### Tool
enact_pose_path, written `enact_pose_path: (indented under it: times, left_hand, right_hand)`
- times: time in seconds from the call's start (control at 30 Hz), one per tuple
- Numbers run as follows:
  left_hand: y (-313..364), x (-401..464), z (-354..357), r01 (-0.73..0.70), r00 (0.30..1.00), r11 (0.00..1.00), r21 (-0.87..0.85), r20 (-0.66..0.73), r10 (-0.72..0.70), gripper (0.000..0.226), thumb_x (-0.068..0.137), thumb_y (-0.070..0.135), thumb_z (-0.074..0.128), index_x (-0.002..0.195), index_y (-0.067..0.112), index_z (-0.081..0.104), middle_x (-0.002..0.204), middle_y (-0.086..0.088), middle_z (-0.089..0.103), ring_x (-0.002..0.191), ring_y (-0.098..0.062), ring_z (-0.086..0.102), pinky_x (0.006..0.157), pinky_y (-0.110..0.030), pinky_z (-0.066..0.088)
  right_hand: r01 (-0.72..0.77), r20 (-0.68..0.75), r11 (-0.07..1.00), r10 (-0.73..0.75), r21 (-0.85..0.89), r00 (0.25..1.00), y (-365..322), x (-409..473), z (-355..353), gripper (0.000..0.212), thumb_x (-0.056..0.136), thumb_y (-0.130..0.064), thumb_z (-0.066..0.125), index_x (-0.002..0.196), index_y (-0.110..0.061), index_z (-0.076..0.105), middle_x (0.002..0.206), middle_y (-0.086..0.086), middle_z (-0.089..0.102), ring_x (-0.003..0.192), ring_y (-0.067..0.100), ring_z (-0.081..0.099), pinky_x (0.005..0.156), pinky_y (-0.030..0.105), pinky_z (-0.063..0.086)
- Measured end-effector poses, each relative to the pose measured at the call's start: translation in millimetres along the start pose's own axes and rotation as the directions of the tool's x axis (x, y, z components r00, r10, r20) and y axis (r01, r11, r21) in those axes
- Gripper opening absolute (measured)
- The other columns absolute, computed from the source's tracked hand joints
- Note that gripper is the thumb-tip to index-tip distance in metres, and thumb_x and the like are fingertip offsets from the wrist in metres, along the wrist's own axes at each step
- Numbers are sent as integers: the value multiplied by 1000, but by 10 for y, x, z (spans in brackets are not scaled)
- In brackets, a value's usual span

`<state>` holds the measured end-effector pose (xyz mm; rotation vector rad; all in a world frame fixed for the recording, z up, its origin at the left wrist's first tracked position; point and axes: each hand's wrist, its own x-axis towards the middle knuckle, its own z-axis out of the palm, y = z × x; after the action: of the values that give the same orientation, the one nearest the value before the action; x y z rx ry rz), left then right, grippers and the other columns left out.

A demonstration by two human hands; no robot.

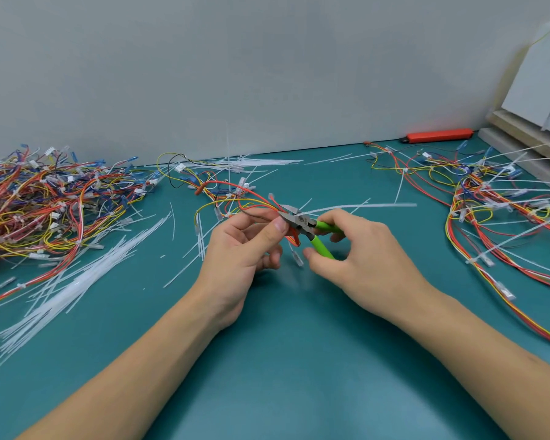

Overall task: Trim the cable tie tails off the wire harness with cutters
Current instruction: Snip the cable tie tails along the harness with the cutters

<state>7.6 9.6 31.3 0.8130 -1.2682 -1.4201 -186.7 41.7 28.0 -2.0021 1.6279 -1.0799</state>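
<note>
Two hands at work: left hand (245,246) and right hand (359,249), meeting over the green mat (283,344).
Left hand: fingers and thumb curled round a bunch of red and yellow leads of the wire harness (235,198), held just above the mat.
Right hand: wrapped round the green handles of the cutters (302,222); handles spread apart, blades appear slightly parted.
Tie tail: long white cable tie tail (362,206) running right from the cutter nose; whether the blades already touch it, cannot tell.
Step in hand: judged to be lining the blades up on one tie, close to its head.
Next move: likely a squeeze of the handles, with blades flush to the tie head and clear of the leads.
Left heap: finished-looking harness pile (45,198) beside loose cut tails (77,281).
Right heap: untrimmed harnesses (496,198), long tails sticking out.
Back edge: red utility knife (438,135) by the wall.
</note>
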Motion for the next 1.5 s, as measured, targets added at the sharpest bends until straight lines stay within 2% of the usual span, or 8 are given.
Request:
enact_pose_path:
  times: [0.2,0.4,0.63,0.77,0.93,1.1,1.3,1.5]
  left_hand:
    - [4,-6,-13,-29,999,1000,6,21,29,7,84,29,79,88,27,74,94,-5,75,60,-18,57,61,-29,53]
    - [14,-2,-44,56,996,995,-84,75,-50,13,75,24,79,87,20,74,85,-4,70,64,-18,60,60,-30,52]
    - [47,-20,-78,282,936,908,-310,297,-190,21,84,15,69,103,15,78,109,-10,75,90,-25,72,73,-35,57]
    - [76,-11,-76,397,882,854,-337,396,-254,24,80,35,77,100,21,78,104,-5,77,95,-22,72,74,-33,55]
    - [63,-21,-36,341,923,907,-248,272,-272,37,70,30,91,102,19,77,93,-3,75,77,-15,73,63,-27,58]
    - [35,4,-3,297,952,929,-222,136,-273,26,75,0,79,98,9,74,85,-7,75,69,-16,74,59,-25,58]
    - [18,22,3,241,971,944,-227,47,-236,27,70,5,75,96,10,80,90,-10,75,71,-16,73,60,-25,58]
    - [13,9,37,244,969,945,-216,17,-246,29,70,6,76,100,9,79,85,-8,74,72,-16,72,58,-23,56]
  right_hand:
    - [-35,-17,999,34,-28,999,-14,-3,-15,23,84,-48,73,74,-34,57,68,-25,58,59,10,50,54,30,37]
    - [-24,10,1000,24,-7,1000,-8,11,-22,20,85,-47,74,91,-36,59,86,-17,64,87,9,62,79,38,53]
    - [29,45,992,-35,127,998,36,34,-84,19,85,-30,78,99,-31,66,93,-25,64,77,-8,60,70,7,39]
    - [53,113,991,-68,125,991,26,59,-106,25,87,-29,73,109,-36,65,108,-27,67,99,12,66,81,31,52]
    - [103,103,992,-110,73,989,45,58,-114,29,88,-27,74,115,-34,66,112,-24,68,113,-5,58,88,5,37]
    - [36,129,987,-16,-154,991,71,69,-174,41,80,-62,61,118,-46,59,110,-24,65,107,-4,54,100,40,35]
    - [5,124,983,18,-184,992,86,63,-161,64,68,-87,46,121,-52,57,103,-17,64,99,-2,56,100,38,30]
    - [36,125,992,-21,-123,992,105,54,-132,53,80,-68,65,126,-42,63,99,-16,61,95,5,55,89,35,48]
